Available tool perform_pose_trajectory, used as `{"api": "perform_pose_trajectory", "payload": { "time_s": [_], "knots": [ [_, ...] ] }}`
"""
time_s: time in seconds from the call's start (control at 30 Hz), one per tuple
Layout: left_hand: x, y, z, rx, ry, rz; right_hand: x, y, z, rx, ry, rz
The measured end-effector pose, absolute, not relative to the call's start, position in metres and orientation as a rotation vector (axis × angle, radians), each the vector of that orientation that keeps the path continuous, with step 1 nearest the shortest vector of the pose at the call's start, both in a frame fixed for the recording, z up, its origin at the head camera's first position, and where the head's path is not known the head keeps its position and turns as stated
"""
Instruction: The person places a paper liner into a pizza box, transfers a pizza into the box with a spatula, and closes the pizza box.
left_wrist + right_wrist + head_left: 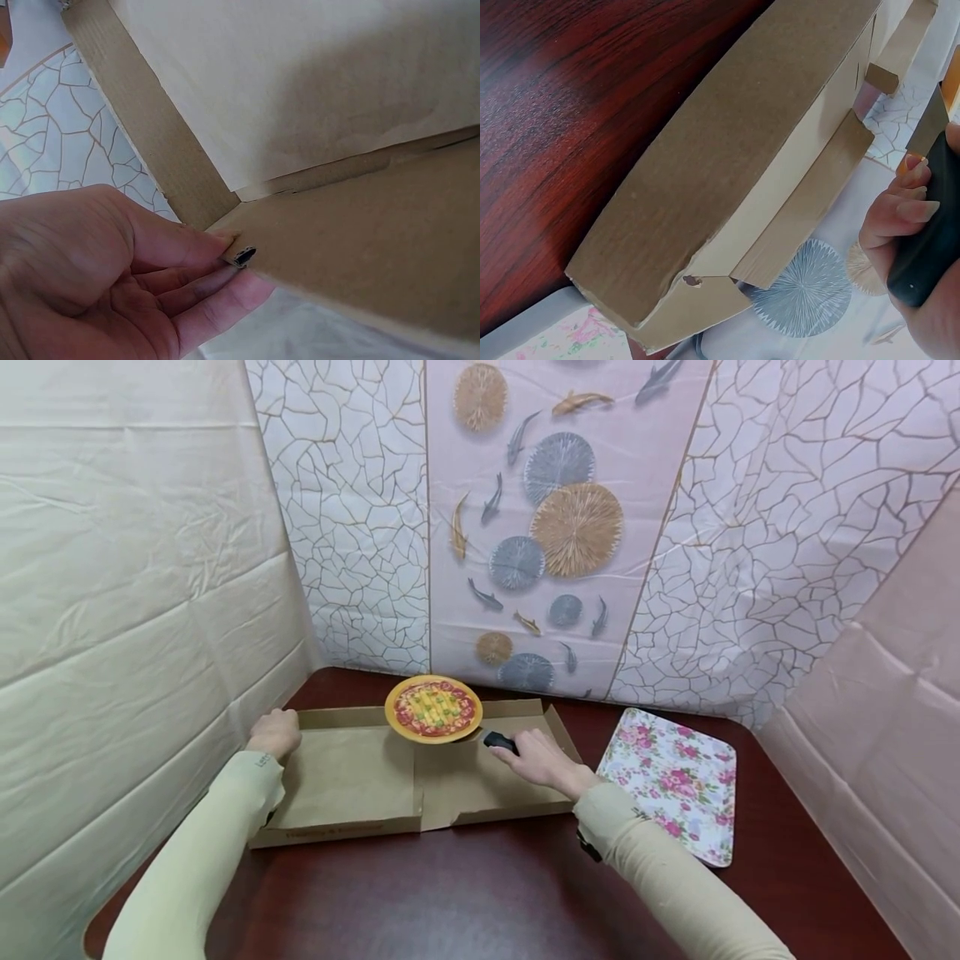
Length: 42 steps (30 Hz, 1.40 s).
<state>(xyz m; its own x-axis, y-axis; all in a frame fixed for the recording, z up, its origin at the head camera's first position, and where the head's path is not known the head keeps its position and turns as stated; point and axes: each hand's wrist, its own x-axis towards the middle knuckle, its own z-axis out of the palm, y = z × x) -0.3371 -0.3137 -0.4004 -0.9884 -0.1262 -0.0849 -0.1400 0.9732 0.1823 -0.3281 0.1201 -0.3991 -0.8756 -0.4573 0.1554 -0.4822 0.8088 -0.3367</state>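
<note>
Left hand [274, 734] is pinching the box [408, 785]; right hand [543, 758] is gripping a spatula [498, 742], holding pizza [433, 710] above the box, probably needing level lowering next

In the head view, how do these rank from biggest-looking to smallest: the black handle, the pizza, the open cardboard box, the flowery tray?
1. Open cardboard box
2. Flowery tray
3. Pizza
4. Black handle, partly hidden by the right hand

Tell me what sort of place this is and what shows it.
Probably a makeshift, screened-off tabletop booth rather than an ordinary kitchen: a creased printed backdrop and pale side panels enclose the dark red table on three sides.
</note>
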Motion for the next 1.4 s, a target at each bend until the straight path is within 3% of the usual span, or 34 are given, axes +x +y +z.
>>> {"api": "perform_pose_trajectory", "payload": {
  "time_s": [1.4],
  "knots": [
    [-0.335, -0.314, -0.398, -0.213, 3.068, 0.273, -0.329, 0.088, -0.398, 0.827, -2.949, 0.583]
  ]
}}
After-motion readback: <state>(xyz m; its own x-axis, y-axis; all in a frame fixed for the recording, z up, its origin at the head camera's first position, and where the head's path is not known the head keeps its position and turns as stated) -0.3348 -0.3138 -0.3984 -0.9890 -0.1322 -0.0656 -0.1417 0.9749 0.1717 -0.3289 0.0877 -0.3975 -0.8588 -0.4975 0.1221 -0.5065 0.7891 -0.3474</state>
